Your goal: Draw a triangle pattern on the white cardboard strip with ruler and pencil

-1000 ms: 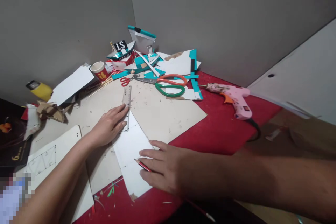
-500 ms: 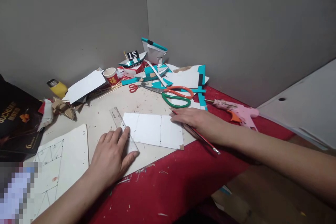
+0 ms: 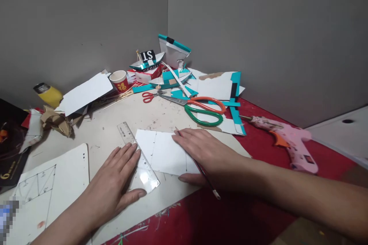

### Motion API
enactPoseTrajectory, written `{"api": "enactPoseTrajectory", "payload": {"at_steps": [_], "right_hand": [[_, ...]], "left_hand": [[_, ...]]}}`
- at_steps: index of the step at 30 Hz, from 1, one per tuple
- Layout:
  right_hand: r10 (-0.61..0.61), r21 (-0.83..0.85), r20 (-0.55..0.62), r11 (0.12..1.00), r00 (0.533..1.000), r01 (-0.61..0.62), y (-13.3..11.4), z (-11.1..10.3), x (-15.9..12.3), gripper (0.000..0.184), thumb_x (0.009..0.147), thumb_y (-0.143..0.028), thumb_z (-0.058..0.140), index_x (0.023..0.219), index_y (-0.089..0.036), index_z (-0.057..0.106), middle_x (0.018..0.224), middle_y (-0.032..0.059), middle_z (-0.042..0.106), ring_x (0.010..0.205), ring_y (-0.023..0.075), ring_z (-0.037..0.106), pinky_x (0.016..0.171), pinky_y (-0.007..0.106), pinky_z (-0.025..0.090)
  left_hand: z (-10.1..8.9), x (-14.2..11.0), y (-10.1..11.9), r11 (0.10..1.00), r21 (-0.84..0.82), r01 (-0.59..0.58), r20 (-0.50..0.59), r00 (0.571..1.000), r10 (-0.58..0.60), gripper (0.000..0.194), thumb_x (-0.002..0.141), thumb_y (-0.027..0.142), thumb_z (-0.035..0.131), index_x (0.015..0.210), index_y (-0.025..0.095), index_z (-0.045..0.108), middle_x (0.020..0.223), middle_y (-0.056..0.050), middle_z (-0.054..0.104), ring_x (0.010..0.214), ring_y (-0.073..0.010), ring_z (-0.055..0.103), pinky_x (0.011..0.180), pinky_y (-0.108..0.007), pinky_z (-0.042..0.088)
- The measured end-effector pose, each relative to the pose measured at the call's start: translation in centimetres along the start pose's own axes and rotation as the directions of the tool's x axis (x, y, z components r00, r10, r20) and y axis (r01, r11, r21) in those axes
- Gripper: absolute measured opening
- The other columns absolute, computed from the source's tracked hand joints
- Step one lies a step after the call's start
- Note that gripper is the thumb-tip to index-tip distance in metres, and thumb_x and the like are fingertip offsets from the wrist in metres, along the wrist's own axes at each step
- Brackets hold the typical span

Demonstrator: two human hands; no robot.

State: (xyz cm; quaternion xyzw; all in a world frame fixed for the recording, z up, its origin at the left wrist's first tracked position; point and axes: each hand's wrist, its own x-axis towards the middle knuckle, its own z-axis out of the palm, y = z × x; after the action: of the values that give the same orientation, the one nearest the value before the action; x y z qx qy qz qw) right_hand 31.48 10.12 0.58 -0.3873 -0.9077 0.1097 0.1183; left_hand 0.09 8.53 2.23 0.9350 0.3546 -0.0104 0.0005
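Observation:
My left hand [image 3: 119, 178] lies on a clear plastic ruler [image 3: 145, 170], fingers stretched out and thumb spread along the near side. Alongside the ruler is a white card [image 3: 169, 153] marked with pencil lines; its left edge is close against the ruler. Over the card's right part rests my right hand [image 3: 205, 151], its thumb at the near edge, covering that end. A dark red pencil [image 3: 207, 183] is held in this hand, tip pointing away and the pale end toward me. Beyond it lie large scissors [image 3: 205, 111] with orange and green handles.
A pink glue gun [image 3: 299, 145] lies on the red cloth [image 3: 201, 218] at right. Small red-handled scissors [image 3: 148, 97], a paper cup [image 3: 119, 80] and model boats [image 3: 148, 61] stand farther back. A drawing sheet [image 3: 69, 168] is at left, below a yellow object [image 3: 48, 93].
The right hand has shifted left over the card, with the pencil still in it. The ruler now lies more beside the card's left edge than over it. The view has moved closer.

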Motion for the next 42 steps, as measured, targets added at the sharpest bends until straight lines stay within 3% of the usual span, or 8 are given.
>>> {"api": "enactPoseTrajectory", "payload": {"at_steps": [8,16,22,27,30,34,39,42], "right_hand": [[0.016,-0.045,-0.109,0.999,0.994,-0.021,-1.9,0.8,-0.8,0.080,0.080,-0.052,0.070,0.134,0.003,0.052,0.133,0.0319,0.055,0.122,0.0451,0.050,0.097,0.060,0.043],[-0.022,0.075,-0.115,0.997,0.993,0.031,-1.6,0.5,-0.9,0.076,0.077,-0.048,0.072,0.135,-0.003,0.050,0.131,0.0262,0.058,0.122,0.0405,0.051,0.099,0.056,0.041],[-0.182,0.131,-0.136,0.971,0.974,0.199,-0.6,0.2,-1.2,0.075,0.080,-0.047,0.069,0.135,-0.002,0.047,0.131,0.0283,0.057,0.122,0.0392,0.052,0.100,0.056,0.042],[-0.272,0.137,-0.139,0.947,0.952,0.291,0.9,-0.3,-1.9,0.082,0.081,-0.044,0.070,0.143,-0.004,0.037,0.133,0.0283,0.055,0.124,0.0369,0.052,0.102,0.055,0.043],[-0.295,0.161,-0.137,0.935,0.946,0.315,1.7,-0.5,-2.6,0.082,0.082,-0.043,0.069,0.147,-0.008,0.033,0.136,0.0251,0.054,0.128,0.0343,0.050,0.105,0.052,0.042],[-0.285,0.180,-0.134,0.935,0.949,0.306,2.2,-0.2,-3.5,0.082,0.082,-0.043,0.069,0.149,-0.009,0.035,0.141,0.0231,0.052,0.133,0.0331,0.047,0.111,0.051,0.038],[-0.246,0.163,-0.094,0.952,0.965,0.259,2.1,0.1,-4.0,0.081,0.083,-0.043,0.069,0.149,-0.010,0.035,0.143,0.0210,0.052,0.138,0.0314,0.042,0.115,0.051,0.034],[-0.236,0.147,-0.075,0.958,0.969,0.244,1.9,0.1,-4.1,0.083,0.084,-0.043,0.067,0.151,-0.012,0.031,0.145,0.0202,0.051,0.139,0.0308,0.041,0.116,0.051,0.033]], "left_hand": [[0.8,0.6,0.2,0.995,0.001,0.101,-0.021,0.995,-0.101,0.070,0.100,0.047,0.044,0.156,0.014,0.017,0.159,-0.019,0.030,0.147,-0.0344,0.028,0.113,-0.058,0.039],[0.6,1.6,0.0,0.997,0.063,0.040,-0.053,0.998,-0.037,0.068,0.099,0.047,0.044,0.154,0.014,0.023,0.157,-0.020,0.035,0.144,-0.0352,0.034,0.111,-0.057,0.041],[0.2,0.1,1.7,0.985,0.175,0.007,-0.098,0.995,0.011,0.068,0.095,0.055,0.048,0.146,0.011,0.041,0.137,-0.022,0.055,0.125,-0.0365,0.053,0.104,-0.059,0.044],[0.1,-1.3,3.3,0.980,0.196,-0.024,-0.075,0.996,0.039,0.079,0.093,0.061,0.047,0.149,0.007,0.036,0.143,-0.022,0.050,0.132,-0.0357,0.044,0.109,-0.052,0.037],[0.1,-1.5,4.0,0.977,0.200,-0.074,-0.059,0.994,0.087,0.082,0.091,0.063,0.049,0.152,0.011,0.034,0.148,-0.021,0.046,0.137,-0.0352,0.039,0.109,-0.048,0.032],[0.1,-1.6,4.7,0.972,0.216,-0.097,-0.048,0.993,0.110,0.079,0.089,0.067,0.050,0.150,0.017,0.039,0.147,-0.020,0.048,0.132,-0.0355,0.044,0.105,-0.046,0.033],[0.1,-1.7,4.9,0.974,0.227,-0.017,-0.053,0.998,0.030,0.084,0.086,0.069,0.053,0.149,0.014,0.041,0.138,-0.023,0.054,0.119,-0.0370,0.054,0.103,-0.049,0.032],[0.1,-1.9,4.6,0.974,0.224,0.011,-0.056,0.998,0.002,0.089,0.085,0.071,0.052,0.149,0.010,0.039,0.138,-0.026,0.052,0.122,-0.0399,0.051,0.106,-0.053,0.028]]}}
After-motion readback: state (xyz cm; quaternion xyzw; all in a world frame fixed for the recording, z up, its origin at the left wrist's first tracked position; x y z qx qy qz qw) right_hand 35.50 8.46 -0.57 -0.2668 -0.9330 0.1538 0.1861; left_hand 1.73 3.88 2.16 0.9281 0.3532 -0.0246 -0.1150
